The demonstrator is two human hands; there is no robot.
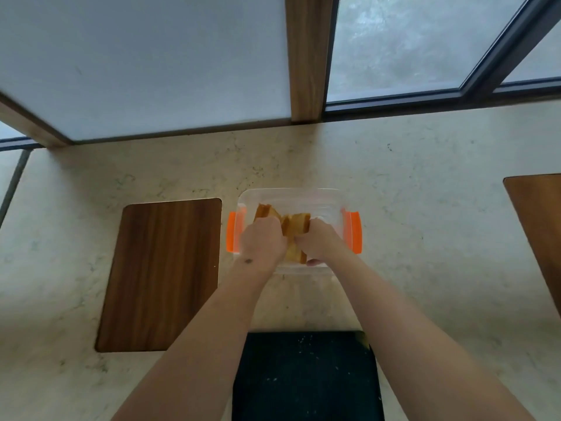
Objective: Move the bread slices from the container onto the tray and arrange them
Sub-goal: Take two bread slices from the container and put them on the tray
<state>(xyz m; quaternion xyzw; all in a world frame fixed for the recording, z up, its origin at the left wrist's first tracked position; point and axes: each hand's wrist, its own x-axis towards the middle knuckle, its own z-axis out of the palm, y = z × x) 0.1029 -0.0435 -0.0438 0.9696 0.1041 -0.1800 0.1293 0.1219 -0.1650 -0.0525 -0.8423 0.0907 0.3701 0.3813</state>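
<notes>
- Clear plastic, orange-clipped, the container (291, 197) is sitting on the counter (394, 208), just beyond the tray (306, 375).
- Both hands are reaching down into the container, likely to gather slices from either side.
- The left hand (263, 243) is curling around the bread (296, 227) at the container's left; its fingers are hidden, so how firmly it is gripping cannot be told.
- The right hand (317, 241) is closing on slices at the container's near middle, seemingly pinching them.
- The bread is leaning in a loose bunch inside the container; none is lying on the tray.
- The tray, dark and crumb-flecked, is waiting nearer the person than the container, making for a short carry.
- A wooden board (161, 271) is lying left of the container.
</notes>
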